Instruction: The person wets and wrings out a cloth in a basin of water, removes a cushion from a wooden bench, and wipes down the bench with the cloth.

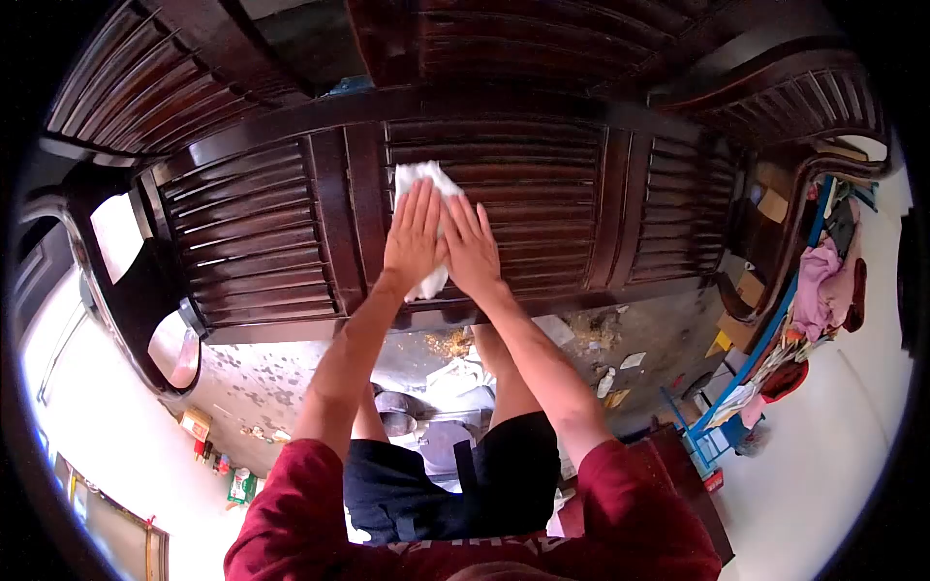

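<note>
A white cloth lies on the slatted seat of a dark, glossy wooden bench, left of the seat's middle. My left hand rests flat on the cloth, its fingers stretched out and close together. Beside it, my right hand presses down with straight fingers, partly on the cloth's right edge. The two hands touch near the thumbs. Part of the cloth shows below them, between the wrists; the rest is hidden under the palms.
Curved armrests bound the bench at both ends, and a slatted backrest rises behind. At right, a blue-framed rack holds clothes and papers. Small boxes stand at lower left. Litter and a bottle are on the floor.
</note>
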Demonstrator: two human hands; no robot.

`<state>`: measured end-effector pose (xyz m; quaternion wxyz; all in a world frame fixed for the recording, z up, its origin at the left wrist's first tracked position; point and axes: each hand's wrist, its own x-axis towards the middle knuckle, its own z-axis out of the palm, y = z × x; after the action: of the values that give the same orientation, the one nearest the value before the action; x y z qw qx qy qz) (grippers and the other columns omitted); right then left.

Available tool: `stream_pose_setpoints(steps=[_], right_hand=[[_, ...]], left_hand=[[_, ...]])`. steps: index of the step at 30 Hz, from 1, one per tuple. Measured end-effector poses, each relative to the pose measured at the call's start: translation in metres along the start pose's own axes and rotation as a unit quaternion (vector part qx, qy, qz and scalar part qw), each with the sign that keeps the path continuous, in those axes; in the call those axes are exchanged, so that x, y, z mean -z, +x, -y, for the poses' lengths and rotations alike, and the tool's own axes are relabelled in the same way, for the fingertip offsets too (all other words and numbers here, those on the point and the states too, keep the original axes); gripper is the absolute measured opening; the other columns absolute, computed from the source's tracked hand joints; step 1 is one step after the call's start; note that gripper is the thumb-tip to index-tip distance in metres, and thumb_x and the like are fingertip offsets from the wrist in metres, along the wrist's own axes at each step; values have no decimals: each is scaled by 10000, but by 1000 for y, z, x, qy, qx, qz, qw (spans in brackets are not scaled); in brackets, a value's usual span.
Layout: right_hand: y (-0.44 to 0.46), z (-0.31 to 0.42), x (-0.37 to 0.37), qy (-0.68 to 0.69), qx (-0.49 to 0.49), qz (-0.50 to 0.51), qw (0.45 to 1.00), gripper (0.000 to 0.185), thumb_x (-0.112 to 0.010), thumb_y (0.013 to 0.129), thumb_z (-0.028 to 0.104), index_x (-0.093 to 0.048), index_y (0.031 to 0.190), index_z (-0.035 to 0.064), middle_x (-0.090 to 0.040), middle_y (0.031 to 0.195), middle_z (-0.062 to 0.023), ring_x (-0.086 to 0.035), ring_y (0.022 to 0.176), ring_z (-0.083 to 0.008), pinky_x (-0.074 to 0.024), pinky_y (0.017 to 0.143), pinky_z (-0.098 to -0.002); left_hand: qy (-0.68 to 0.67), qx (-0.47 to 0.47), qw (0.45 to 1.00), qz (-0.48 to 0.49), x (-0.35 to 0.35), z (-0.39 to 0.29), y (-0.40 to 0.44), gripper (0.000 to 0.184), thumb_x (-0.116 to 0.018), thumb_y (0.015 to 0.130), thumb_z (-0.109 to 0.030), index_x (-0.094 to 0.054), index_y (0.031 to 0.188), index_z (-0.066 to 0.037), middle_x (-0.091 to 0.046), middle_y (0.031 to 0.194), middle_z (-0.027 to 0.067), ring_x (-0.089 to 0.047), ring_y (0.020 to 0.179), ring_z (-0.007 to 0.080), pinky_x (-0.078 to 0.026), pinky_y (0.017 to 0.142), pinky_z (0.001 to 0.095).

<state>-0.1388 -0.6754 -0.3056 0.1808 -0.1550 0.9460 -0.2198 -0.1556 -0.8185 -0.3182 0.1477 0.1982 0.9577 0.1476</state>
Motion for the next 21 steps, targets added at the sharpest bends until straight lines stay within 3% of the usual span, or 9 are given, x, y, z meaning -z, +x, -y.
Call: stream_pose_setpoints(steps=[5, 7, 11, 15, 19, 21], right_hand=[[68, -31, 22, 3, 5, -87, 996, 609, -544, 874, 151, -329, 1432, 35, -288, 1505, -156, -243, 1412, -298, -177, 1156, -464], [85, -40, 24, -9, 1, -92, 996, 613, -544, 877, 146, -321, 1439, 47, -274, 1512, -155, -238, 1414, -299, -176, 1157, -464], [87, -41, 22, -17, -8, -89, 996, 637, -556, 870, 133, -308, 1452, 68, -234, 1534, -147, -215, 1424, -296, -169, 1162, -463], [52, -31, 16, -16, -7, -87, 996, 668, -567, 856, 125, -293, 1462, 72, -210, 1543, -143, -198, 1431, -295, -153, 1166, -459], [-30, -13, 4, 5, 20, 42, 999, 700, -581, 842, 147, -284, 1472, 81, -190, 1552, -141, -176, 1441, -295, -156, 1163, -464], [-63, -5, -12, 2, 27, 65, 997, 709, -594, 839, 169, -288, 1476, 114, -179, 1559, -142, -157, 1451, -283, -75, 1169, -483]], left_hand=[[16, -35, 998, -51, 14, 26, 82, 655, -311, 933, -346, -244, 1447, 54, -199, 1535, 207, -154, 1438, 350, -126, 1181, 445], [17, -38, 994, -103, 12, 32, 104, 697, -390, 872, -371, -308, 1432, 35, -221, 1537, 180, -184, 1434, 314, -132, 1179, 426], [9, -17, 995, -98, 11, 28, 101, 691, -386, 866, -346, -292, 1442, 25, -223, 1538, 173, -172, 1440, 308, -130, 1179, 424], [19, 6, 998, -51, 4, 10, 64, 711, -407, 851, -328, -275, 1442, 45, -199, 1543, 187, -155, 1444, 318, -121, 1180, 429], [22, 25, 998, 46, -18, -24, -21, 713, -396, 891, -373, -253, 1452, 43, -172, 1548, 204, -105, 1453, 337, -74, 1186, 441], [8, 23, 994, 110, -27, -39, -61, 714, -288, 965, -456, -207, 1462, 50, -146, 1548, 221, -99, 1448, 364, -35, 1182, 455]])
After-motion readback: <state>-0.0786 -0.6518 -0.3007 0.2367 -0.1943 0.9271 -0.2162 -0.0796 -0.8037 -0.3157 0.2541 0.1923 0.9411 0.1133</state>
